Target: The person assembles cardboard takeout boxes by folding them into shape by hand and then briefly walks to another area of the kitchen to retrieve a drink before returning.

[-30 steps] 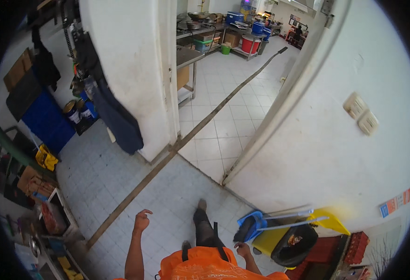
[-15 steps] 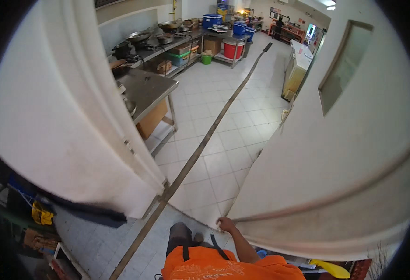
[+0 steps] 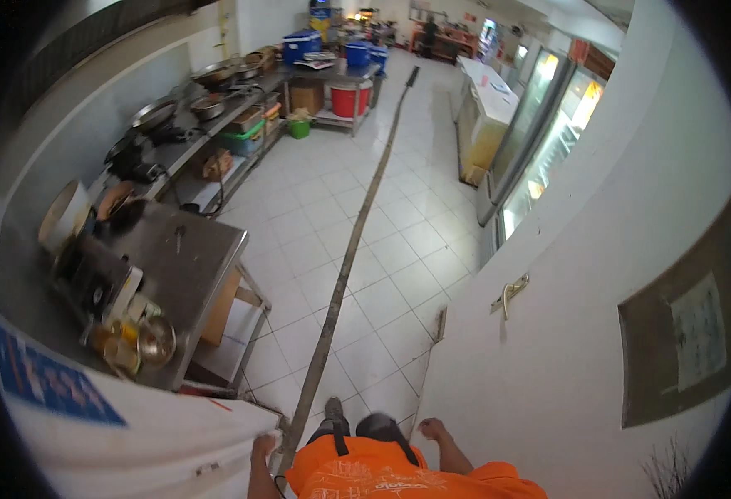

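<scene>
I am stepping through a doorway in an orange shirt. My left hand (image 3: 264, 444) hangs low beside the edge of the white left door panel (image 3: 161, 428); its fingers are too small and blurred to read. My right hand (image 3: 433, 429) is loosely curled near the inner edge of the white right door (image 3: 540, 333), with nothing visible in it. A curved metal door handle (image 3: 511, 293) sits farther up that door. Between my legs and the left panel, a long, flat, dark strip (image 3: 347, 264) runs away along the tiled floor.
Left, a steel table (image 3: 203, 249) holds bowls and jars, and woks (image 3: 156, 115) line the counter beyond. A red tub (image 3: 349, 101), a green bucket (image 3: 299, 129) and blue coolers (image 3: 301, 46) stand farther back. On the right are a white chest (image 3: 486, 100) and glass-fronted fridges (image 3: 540, 158).
I have moved forward into the doorway, and the kitchen shows nearer. My left hand has come into view. My right hand has come away from the right door's lower edge.
</scene>
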A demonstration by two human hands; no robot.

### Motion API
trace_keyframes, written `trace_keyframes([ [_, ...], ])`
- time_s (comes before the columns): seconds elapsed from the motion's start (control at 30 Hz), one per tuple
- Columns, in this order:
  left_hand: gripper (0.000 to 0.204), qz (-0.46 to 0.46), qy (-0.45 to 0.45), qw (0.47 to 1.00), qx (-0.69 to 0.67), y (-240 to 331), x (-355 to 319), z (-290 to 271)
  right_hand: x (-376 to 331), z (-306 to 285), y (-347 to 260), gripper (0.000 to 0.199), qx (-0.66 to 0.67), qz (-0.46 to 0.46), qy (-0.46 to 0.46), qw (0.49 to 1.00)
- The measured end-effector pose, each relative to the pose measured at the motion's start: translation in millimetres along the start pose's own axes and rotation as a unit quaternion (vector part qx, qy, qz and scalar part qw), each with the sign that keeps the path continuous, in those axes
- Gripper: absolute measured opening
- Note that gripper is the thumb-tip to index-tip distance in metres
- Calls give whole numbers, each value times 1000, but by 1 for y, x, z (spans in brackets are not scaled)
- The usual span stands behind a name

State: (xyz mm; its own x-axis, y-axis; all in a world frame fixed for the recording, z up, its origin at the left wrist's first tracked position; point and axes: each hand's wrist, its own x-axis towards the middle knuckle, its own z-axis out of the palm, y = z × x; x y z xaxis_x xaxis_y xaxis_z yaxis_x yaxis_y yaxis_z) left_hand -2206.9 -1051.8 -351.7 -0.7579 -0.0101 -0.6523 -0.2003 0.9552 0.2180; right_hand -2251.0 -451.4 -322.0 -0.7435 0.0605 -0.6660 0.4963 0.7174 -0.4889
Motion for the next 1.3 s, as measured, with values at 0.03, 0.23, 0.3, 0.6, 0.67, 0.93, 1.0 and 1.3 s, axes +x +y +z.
trace_keyframes([
  [0.03,42,-22,34,999,3,4,50,-47,3,-15,7,20,54,23,21,998],
  [0.23,40,68,221,951,-207,126,259,-371,43,-67,-25,24,169,105,108,974],
  [0.3,43,126,253,939,-194,175,313,-430,68,-65,-34,22,172,128,77,974],
  [0.6,49,23,-103,972,-208,287,427,-404,311,-152,-113,36,-36,100,23,994],
  [0.67,32,239,-149,957,63,246,446,-363,362,-241,-191,36,102,106,52,988],
  [0.93,21,-23,-156,985,-64,298,510,-422,611,-513,-312,31,4,-117,196,973],
  [1.0,20,-32,-155,985,-65,318,556,-446,664,-565,-344,34,54,-127,243,960],
  [1.3,26,107,-108,981,117,486,939,-701,787,-629,-378,32,24,-24,138,990],
])
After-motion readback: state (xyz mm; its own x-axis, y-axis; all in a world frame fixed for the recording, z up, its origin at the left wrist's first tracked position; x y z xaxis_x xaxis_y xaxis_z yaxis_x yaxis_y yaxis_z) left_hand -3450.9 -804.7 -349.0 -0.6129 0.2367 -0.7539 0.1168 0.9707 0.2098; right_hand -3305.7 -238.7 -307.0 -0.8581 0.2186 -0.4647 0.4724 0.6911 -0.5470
